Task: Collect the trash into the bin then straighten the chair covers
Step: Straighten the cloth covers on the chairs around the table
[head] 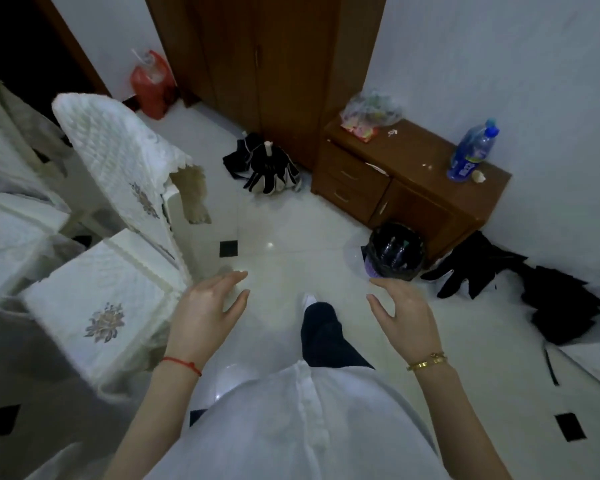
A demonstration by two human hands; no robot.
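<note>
Both hands hang empty over the white tiled floor: the left hand and the right hand each have the grip apart, fingers spread. The round black-lined trash bin stands on the floor touching the brown wooden cabinet, bottles inside. A white quilted chair cover drapes crookedly over the chair at left.
</note>
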